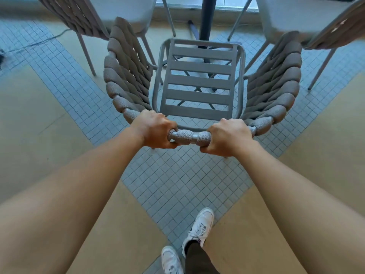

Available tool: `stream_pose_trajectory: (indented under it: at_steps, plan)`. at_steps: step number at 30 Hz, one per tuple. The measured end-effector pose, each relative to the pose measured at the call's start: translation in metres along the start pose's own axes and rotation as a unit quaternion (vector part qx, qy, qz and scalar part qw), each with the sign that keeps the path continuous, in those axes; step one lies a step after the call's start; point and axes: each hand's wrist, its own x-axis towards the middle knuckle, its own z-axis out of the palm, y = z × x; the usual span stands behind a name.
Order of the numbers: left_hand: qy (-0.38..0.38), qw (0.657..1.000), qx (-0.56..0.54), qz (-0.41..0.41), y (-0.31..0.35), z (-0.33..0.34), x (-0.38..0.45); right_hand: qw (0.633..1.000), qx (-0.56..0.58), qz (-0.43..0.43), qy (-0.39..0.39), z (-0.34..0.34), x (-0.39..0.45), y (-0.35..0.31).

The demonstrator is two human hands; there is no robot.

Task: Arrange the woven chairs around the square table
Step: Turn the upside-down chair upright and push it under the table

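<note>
Both hands clenched on chair (199,84) top rail: left hand (156,130), right hand (227,138). Chair faces table post (207,18); two more chairs flank the post, left (79,18) and right (333,28)

- We're in soft, even daylight here, coming in from the window strip (197,5) at the top edge.
- Colours run cool and bluish on the tiled floor (177,180), warmer on the forearms.
- Shadows are faint; we see only a pale smudge beneath the slatted seat (199,82).
- Motion blur smears the top corners, where the neighbouring chairs (79,18) go streaky.
- Wide-angle distortion bows the woven armrests (126,74) outward and stretches our arms at the bottom.
</note>
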Motion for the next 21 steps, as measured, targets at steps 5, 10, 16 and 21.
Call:
stream_pose_trajectory:
  at_steps: [5, 10, 16, 21]
  plan:
    - [0.016, 1.0, 0.006, -0.009, -0.018, -0.008, 0.042, 1.0, 0.009, 0.008, 0.01, -0.009, 0.034, 0.026]
    - [0.017, 1.0, 0.014, -0.008, -0.029, -0.013, 0.07, 1.0, 0.01, 0.002, 0.006, -0.018, 0.055, 0.045]
    - [0.017, 1.0, 0.001, -0.019, -0.032, -0.016, 0.094, 1.0, 0.014, -0.01, -0.002, -0.028, 0.07, 0.066]
    - [0.019, 1.0, 0.003, -0.02, -0.02, -0.021, 0.118, 1.0, 0.001, 0.005, -0.001, -0.033, 0.075, 0.095]
